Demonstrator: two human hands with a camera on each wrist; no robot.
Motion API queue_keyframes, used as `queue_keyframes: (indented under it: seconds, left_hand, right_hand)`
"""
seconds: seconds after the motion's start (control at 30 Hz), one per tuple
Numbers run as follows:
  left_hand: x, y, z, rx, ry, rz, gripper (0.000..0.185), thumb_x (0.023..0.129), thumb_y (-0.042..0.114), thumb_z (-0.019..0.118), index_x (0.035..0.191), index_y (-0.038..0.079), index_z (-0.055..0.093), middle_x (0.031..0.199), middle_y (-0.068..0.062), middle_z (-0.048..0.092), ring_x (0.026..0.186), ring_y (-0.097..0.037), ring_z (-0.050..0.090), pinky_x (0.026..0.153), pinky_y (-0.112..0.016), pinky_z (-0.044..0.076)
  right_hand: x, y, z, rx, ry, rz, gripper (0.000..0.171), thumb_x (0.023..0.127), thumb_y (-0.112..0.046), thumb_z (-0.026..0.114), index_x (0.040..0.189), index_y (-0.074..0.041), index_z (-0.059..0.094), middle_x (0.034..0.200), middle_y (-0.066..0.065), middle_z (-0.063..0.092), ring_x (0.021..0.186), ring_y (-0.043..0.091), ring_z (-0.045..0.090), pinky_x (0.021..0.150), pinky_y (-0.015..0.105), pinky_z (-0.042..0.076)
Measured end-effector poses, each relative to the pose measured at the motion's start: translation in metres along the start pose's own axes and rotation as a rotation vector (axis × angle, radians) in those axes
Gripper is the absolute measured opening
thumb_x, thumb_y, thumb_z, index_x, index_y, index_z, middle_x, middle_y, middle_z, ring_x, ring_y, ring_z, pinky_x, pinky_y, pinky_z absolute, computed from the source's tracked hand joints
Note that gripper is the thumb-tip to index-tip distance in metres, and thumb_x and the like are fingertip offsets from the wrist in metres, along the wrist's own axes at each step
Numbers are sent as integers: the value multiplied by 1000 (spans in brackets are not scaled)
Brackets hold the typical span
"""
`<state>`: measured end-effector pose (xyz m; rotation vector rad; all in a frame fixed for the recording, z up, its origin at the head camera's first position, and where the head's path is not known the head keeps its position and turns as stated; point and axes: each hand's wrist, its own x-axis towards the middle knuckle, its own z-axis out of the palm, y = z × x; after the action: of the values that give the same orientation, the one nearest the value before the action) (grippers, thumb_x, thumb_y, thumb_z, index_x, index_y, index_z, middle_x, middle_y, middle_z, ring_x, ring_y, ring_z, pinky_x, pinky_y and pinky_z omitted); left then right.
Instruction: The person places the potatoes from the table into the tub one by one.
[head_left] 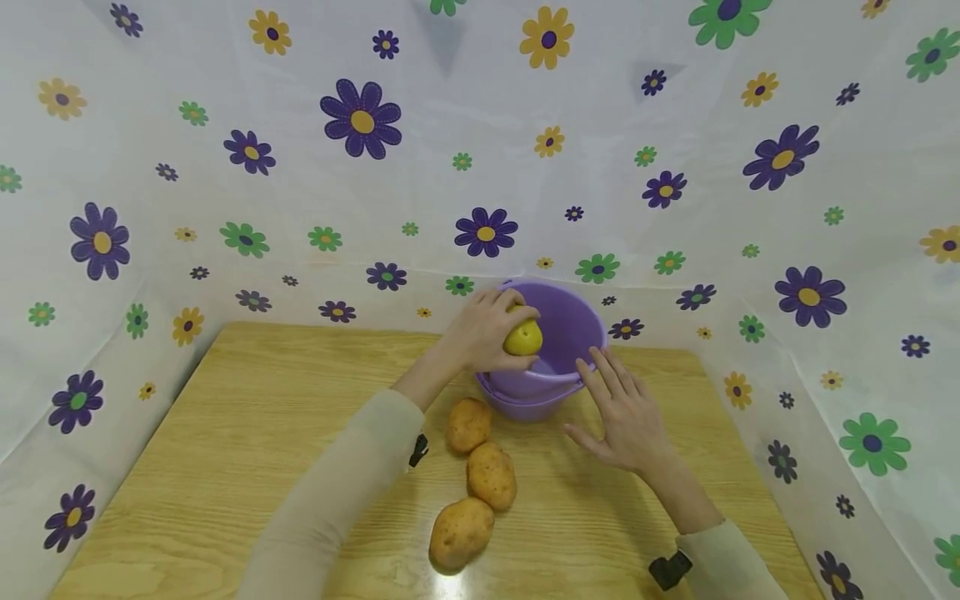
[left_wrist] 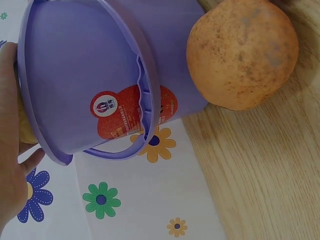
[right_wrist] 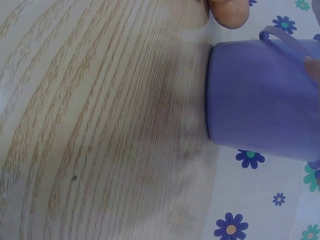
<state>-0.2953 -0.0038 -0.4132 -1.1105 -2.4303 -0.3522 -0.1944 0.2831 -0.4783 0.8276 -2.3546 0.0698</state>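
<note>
A purple plastic bucket (head_left: 570,329) stands at the far edge of the wooden table (head_left: 225,450). My left hand (head_left: 487,329) grips a yellow potato (head_left: 522,337) over the bucket's near-left rim. My right hand (head_left: 626,408) hovers open just right of the bucket, its fingertips (head_left: 592,360) by the rim. Three brown potatoes lie in a row before the bucket: one (head_left: 468,424) nearest it, one (head_left: 491,475) in the middle, one (head_left: 460,532) closest to me. The left wrist view shows the bucket (left_wrist: 100,75), its handle and red label, and a potato (left_wrist: 242,52) beside it. The right wrist view shows the bucket's wall (right_wrist: 260,95).
A white sheet printed with flowers (head_left: 360,117) walls in the table at the back and both sides. Bare wood lies to the left of the potatoes and to the right of my right hand.
</note>
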Motion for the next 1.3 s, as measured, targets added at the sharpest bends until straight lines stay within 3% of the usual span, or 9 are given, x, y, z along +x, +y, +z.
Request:
queue_keyframes:
  seconds: [0.4, 0.97, 1.3]
  left_hand:
    - [1, -3, 5, -37, -87, -42, 66, 86, 64, 73, 137, 22, 65, 132, -8, 63, 126, -28, 58, 112, -47, 48]
    - [-3, -6, 9, -91, -148, -86, 66, 91, 65, 67, 141, 22, 61, 132, -8, 61, 115, -26, 61, 95, -41, 54]
    - [-5, -7, 9, -59, -159, -47, 64, 98, 66, 59, 143, 21, 62, 138, -10, 62, 121, -30, 64, 106, -44, 54]
  right_hand:
    - [0, 0, -1, -6, -18, 9, 98, 99, -81, 28, 159, -6, 45, 162, 24, 46, 148, 45, 45, 106, 63, 53]
    - [-1, 1, 2, 1, 1, 4, 97, 99, -81, 29, 158, -6, 45, 163, 24, 45, 148, 46, 46, 104, 64, 53]
    - [-2, 1, 4, -9, 18, 0, 97, 99, -80, 29, 158, -5, 45, 161, 25, 47, 146, 46, 48, 102, 63, 54]
